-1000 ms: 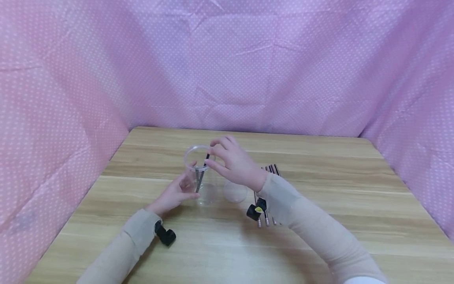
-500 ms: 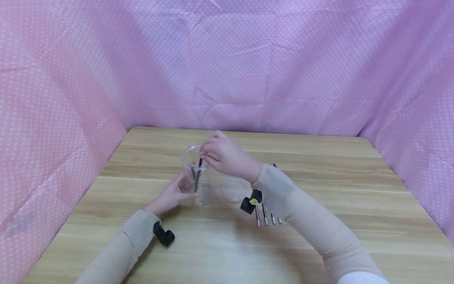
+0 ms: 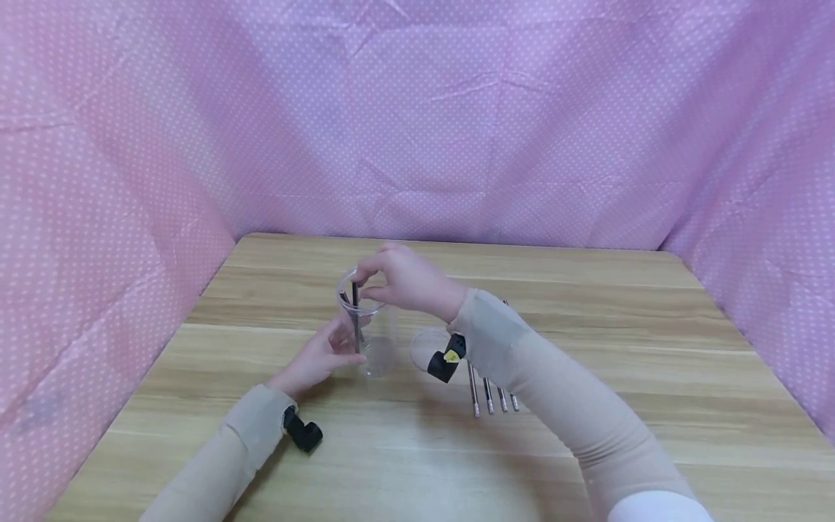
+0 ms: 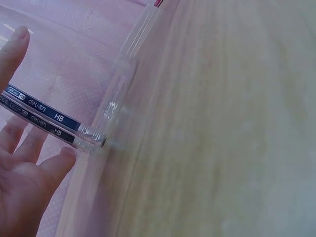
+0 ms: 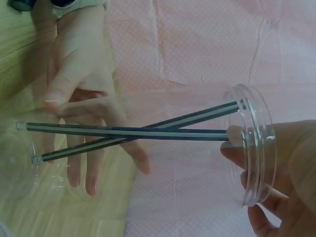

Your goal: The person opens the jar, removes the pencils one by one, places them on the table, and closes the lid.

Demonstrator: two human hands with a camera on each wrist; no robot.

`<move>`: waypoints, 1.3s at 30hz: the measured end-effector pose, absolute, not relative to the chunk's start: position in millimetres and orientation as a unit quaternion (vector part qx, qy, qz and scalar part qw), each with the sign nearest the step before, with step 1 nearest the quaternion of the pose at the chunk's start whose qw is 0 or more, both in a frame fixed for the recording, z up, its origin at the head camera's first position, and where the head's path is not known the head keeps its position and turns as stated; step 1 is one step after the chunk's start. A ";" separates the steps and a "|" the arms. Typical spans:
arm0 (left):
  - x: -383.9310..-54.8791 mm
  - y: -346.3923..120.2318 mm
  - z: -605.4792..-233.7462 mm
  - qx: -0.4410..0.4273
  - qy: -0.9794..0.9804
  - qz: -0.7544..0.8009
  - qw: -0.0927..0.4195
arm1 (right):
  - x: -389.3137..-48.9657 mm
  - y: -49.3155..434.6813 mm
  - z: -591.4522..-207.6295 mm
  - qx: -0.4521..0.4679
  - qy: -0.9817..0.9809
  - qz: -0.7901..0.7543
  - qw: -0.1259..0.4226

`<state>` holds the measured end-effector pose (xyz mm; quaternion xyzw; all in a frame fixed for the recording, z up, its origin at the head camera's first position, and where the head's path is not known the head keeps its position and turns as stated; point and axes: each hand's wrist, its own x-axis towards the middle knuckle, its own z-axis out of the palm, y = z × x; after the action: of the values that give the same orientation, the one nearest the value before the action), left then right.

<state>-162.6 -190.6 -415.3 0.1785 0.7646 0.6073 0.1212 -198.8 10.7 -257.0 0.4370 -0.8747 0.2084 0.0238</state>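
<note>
A tall clear plastic jar (image 3: 386, 330) stands on the table, its wide mouth uppermost. My left hand (image 3: 320, 359) grips its lower left side, thumb in front and fingers behind. Reaching over the rim, my right hand (image 3: 411, 283) pinches the top end of a dark striped pencil (image 5: 185, 134) inside the jar. A second pencil (image 5: 202, 116) leans in the jar and crosses the first one. In the left wrist view, the lower ends of both pencils lie side by side near the jar's base, with "HB" printed on them.
A round clear lid (image 3: 422, 348) lies flat just right of the jar. Several more pencils (image 3: 474, 391) lie in a row farther right, partly hidden under the right forearm. Pink dotted cloth (image 3: 417, 145) hangs behind the wooden table (image 3: 620, 348).
My right hand has moved left across the jar's mouth, and the pencil it pinches has swung from slanted to nearly upright. My left hand has stayed on the jar.
</note>
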 end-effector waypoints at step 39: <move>-164.1 -191.6 -413.9 0.180 0.750 0.621 0.137 | -194.9 -1.2 -263.6 0.320 -0.891 0.323 -0.005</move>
<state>-164.1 -191.6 -413.9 0.1798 0.7505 0.6211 0.1366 -194.9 -1.2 -263.6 0.3200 -0.8907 0.3229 -0.0053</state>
